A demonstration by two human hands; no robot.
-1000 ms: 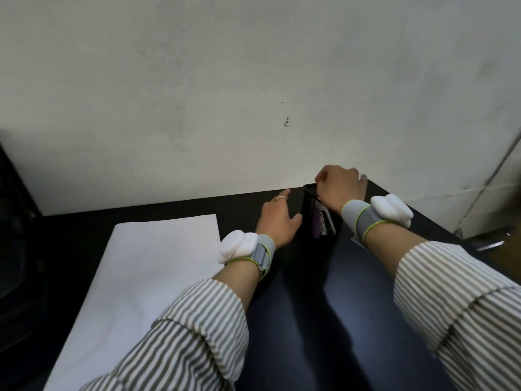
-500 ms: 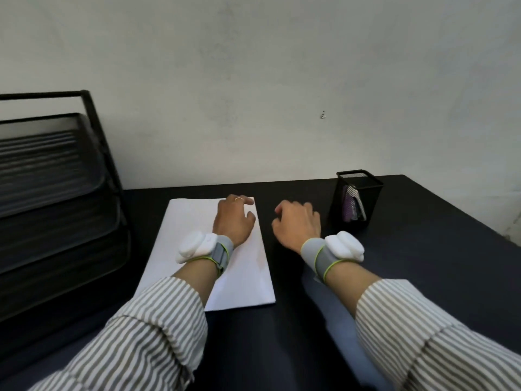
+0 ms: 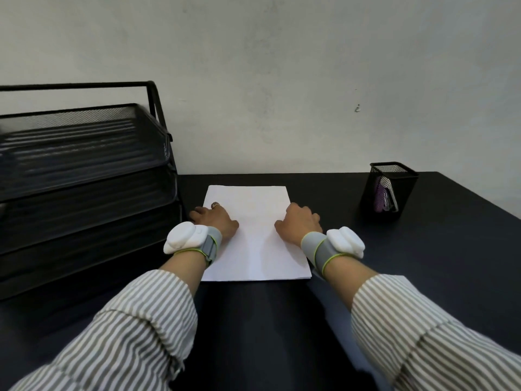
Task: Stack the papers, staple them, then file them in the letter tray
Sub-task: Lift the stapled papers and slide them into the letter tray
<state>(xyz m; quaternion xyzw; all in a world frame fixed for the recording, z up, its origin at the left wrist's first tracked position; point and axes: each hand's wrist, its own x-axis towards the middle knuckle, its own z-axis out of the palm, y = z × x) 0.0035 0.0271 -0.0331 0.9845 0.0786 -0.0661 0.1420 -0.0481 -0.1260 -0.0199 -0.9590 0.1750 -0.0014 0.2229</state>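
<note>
A stack of white papers [image 3: 253, 221] lies flat on the black desk [image 3: 253, 320], straight ahead of me. My left hand [image 3: 215, 220] sits on the stack's left edge, thumb on the sheet and fingers curled over the side toward the tray. My right hand [image 3: 300, 221] sits on the right edge the same way, fingers curled down over it. The black mesh letter tray [image 3: 84, 165], with several tiers, stands at the left, close beside the papers. No stapler can be made out.
A black mesh pen cup [image 3: 390, 190] holding a purple item stands at the back right of the desk. A pale wall runs right behind the desk. The desk's right edge slants away past the cup.
My view has swung left from the pen cup to the papers. Both hands left the cup; the left went to the stack's left edge and the right onto its right edge.
</note>
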